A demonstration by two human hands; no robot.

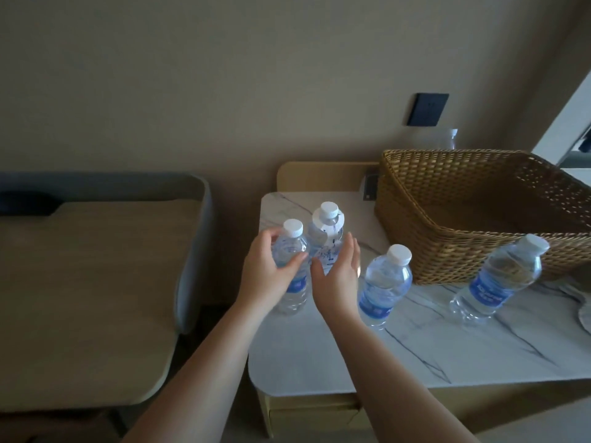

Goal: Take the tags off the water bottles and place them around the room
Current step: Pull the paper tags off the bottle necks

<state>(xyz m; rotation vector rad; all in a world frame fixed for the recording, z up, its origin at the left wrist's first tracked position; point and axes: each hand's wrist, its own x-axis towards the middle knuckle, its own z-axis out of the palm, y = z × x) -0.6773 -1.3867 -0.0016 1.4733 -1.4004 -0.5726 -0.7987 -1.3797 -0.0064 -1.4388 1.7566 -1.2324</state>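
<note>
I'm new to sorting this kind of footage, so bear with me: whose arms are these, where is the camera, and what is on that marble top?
There is no machine here. The single picture comes from a wide-angle camera worn on a person's head, looking forward and down, so the two bare arms are the wearer's own. The left hand curls around a water bottle near the corner of the marble-topped table. The right hand is open beside a tagged bottle, the only one with a white paper tag around its neck; whether it touches it is unclear. Two more bottles stand to the right, in front of a wicker basket. A padded bench sits to the left.
</note>
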